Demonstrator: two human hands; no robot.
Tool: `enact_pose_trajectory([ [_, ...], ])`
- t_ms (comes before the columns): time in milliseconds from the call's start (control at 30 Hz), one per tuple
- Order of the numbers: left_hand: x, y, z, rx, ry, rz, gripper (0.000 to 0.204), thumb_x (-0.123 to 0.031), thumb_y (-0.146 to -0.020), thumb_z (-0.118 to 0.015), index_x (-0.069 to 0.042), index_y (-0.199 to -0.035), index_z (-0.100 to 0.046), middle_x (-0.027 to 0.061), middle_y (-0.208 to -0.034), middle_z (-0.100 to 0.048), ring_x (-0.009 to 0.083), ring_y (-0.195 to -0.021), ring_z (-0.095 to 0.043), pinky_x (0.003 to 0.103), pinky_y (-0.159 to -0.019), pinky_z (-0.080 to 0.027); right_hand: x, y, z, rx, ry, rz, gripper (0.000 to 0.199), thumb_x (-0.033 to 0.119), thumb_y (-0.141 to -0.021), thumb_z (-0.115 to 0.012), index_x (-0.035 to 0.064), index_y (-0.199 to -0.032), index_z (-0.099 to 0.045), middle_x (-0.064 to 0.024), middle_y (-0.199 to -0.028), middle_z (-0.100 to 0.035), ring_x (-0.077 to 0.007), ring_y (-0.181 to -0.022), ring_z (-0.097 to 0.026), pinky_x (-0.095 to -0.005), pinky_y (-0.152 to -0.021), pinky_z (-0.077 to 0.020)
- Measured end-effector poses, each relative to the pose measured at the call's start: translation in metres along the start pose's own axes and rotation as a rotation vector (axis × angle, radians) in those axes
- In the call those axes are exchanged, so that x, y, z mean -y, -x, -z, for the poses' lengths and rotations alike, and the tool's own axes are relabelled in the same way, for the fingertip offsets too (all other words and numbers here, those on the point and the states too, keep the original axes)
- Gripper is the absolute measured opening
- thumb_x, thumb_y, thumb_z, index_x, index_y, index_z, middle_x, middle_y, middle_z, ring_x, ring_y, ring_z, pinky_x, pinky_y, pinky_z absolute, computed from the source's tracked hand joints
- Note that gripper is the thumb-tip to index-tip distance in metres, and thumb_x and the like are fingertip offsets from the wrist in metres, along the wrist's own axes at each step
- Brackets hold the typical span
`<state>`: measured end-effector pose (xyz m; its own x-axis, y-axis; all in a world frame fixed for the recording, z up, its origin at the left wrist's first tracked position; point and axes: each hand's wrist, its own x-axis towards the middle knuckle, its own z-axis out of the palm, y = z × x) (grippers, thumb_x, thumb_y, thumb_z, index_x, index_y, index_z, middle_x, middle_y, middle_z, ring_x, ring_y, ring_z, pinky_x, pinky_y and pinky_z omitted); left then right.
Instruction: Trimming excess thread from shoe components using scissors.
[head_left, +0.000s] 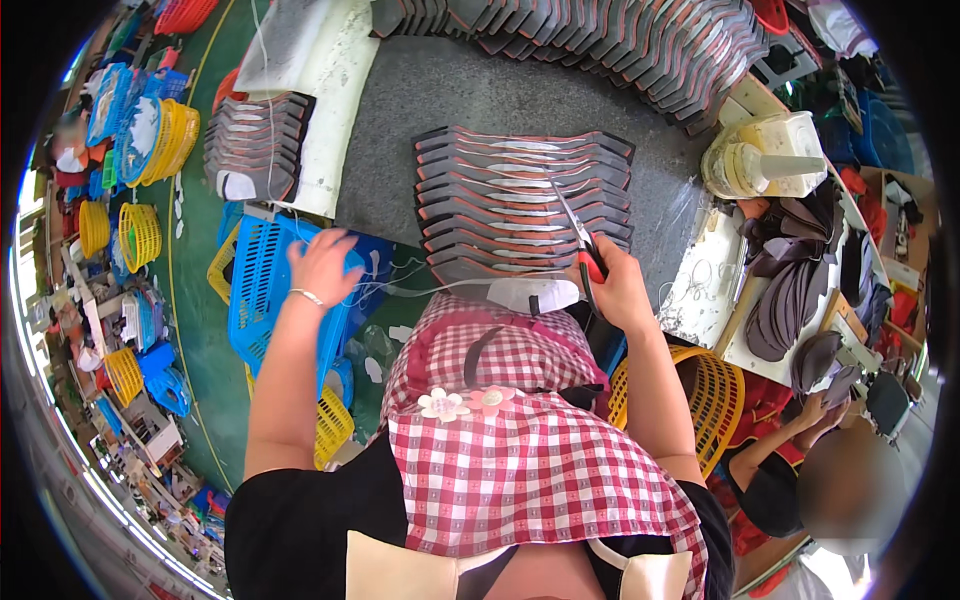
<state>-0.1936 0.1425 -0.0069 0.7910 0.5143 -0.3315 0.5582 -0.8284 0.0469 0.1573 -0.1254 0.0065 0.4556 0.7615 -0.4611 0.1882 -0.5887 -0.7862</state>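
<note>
Taking the wearer's body as the centre, with twelve o'clock straight ahead, a checked apron (pixel 540 460) lies nearest. At one o'clock the right hand (pixel 622 285) has its fingers clamped round the handles of the scissors (pixel 581 232), blades angled toward eleven over the stack; whether the blades are parted I cannot tell. Between ten and eleven, the left hand (pixel 325 268) hovers over a blue basket (pixel 255 300), fingers spread apart. Pale threads (pixel 430 292) trail between there and the stack; whether that hand grips any is unclear.

At twelve o'clock the panel stack (pixel 525 210), dark grey with orange-red edges, lies fanned on the worktop (pixel 390 120). Each panel looks light, padded and bendable rather than fragile; the overlapped layers would probably slide, so a side end, pinched between thumb and fingers, seems the best hold. The threads look thin and limp, best held taut near the panel's edge.

Farther out, a smaller stack (pixel 262 145) sits between ten and eleven, and a long row of panels (pixel 640 55) past twelve.
</note>
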Motion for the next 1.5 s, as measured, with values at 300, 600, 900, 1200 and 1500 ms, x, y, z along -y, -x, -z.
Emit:
enact_pose_trajectory([
  [300,-0.08,-0.16,-0.073,-0.323,0.927,0.187,0.058,-0.012,-0.082,-0.073,0.0,-0.133,-0.047,0.0204,-0.117,-0.056,0.0332,-0.096,-0.062,0.039,-0.084,-0.053,-0.006,-0.01,0.003,0.033,-0.262,-0.116,0.024,0.011,-0.08,-0.078,0.0001,-0.095,-0.063,-0.0025,-0.077,-0.063,-0.0097,-0.071,-0.054,-0.0277,-0.069,-0.0479],
  [600,-0.207,-0.152,0.048,0.229,1.438,-0.293,0.043,-0.017,-0.093,-0.065,-0.002,-0.132,-0.053,0.0103,-0.12,-0.062,0.0171,-0.104,-0.06,0.033,-0.085,-0.049,0.009,-0.032,0.011,0.002,-0.481,-0.119,0.022,0.009,-0.079,-0.076,0.0016,-0.095,-0.062,-0.0022,-0.082,-0.065,-0.0084,-0.077,-0.057,-0.0257,-0.073,-0.0492],
  [900,-0.179,-0.162,0.036,0.426,1.292,-0.063,0.016,-0.012,-0.086,-0.075,-0.001,-0.098,-0.074,-0.0051,-0.071,-0.064,0.0003,-0.062,-0.053,0.02,-0.057,-0.042,-0.018,-0.026,0.04,-0.076,-0.495,-0.253,0.024,0.011,-0.077,-0.079,0.0039,-0.089,-0.06,0.0,-0.078,-0.061,-0.0081,-0.074,-0.056,-0.0259,-0.071,-0.048],
  [1200,-0.166,-0.168,0.029,0.345,1.179,0.036,0.013,-0.015,-0.086,-0.075,-0.004,-0.092,-0.075,-0.0093,-0.056,-0.044,0.0013,-0.054,-0.035,0.024,-0.049,-0.029,-0.03,-0.035,0.045,-0.218,-0.211,-0.315,0.027,0.016,-0.078,-0.08,0.0028,-0.092,-0.061,-0.0034,-0.075,-0.062,-0.0131,-0.069,-0.058,-0.0273,-0.067,-0.0469],
  [1500,-0.165,-0.166,0.019,0.401,1.047,0.04,0.015,-0.013,-0.088,-0.073,0.0,-0.095,-0.072,0.0029,-0.079,-0.071,0.0052,-0.072,-0.063,0.023,-0.065,-0.049,-0.025,-0.052,0.034,-0.32,0.265,-0.157,0.031,0.016,-0.08,-0.076,0.0018,-0.102,-0.061,-0.0174,-0.086,-0.069,-0.0355,-0.079,-0.068,-0.0384,-0.069,-0.052],
])
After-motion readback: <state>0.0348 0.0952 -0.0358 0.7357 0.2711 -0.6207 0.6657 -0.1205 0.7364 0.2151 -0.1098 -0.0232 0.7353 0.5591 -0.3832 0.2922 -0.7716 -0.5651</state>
